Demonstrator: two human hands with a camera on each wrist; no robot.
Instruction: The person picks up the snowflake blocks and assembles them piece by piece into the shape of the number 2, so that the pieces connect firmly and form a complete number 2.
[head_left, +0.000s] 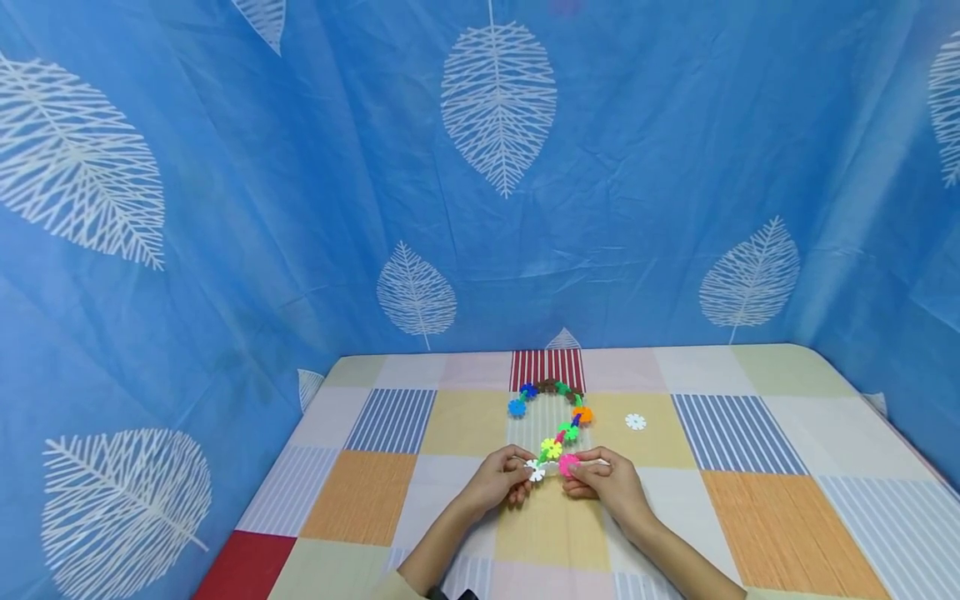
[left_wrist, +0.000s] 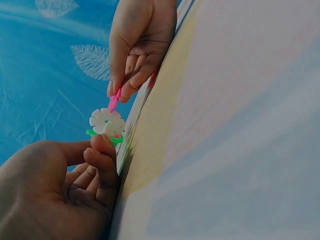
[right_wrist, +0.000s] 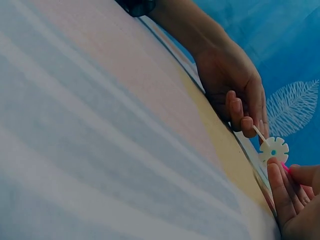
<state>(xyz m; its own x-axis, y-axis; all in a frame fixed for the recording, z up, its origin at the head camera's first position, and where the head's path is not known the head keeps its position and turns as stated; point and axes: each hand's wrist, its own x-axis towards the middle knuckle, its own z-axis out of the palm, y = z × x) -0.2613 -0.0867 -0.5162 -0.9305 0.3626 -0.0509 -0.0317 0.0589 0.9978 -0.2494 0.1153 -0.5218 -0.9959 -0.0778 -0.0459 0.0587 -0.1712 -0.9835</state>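
A curved chain of slotted flower-shaped plastic discs, with a yellow disc (head_left: 551,449) in its lower part, lies on the cloth in front of me. At its near end my left hand (head_left: 498,479) pinches a white disc (head_left: 536,471) between thumb and fingers. Opposite it, my right hand (head_left: 611,483) pinches a pink disc (head_left: 569,465). A second white disc (right_wrist: 274,150) sits between the two hands in the right wrist view, touching the pink one. Fingers partly cover these discs, so how deep their slots are joined cannot be seen.
One loose white disc (head_left: 635,422) lies on the cloth right of the chain. A patchwork cloth (head_left: 360,496) covers the table. Blue curtains (head_left: 600,167) with white leaf prints hang behind it and at both sides.
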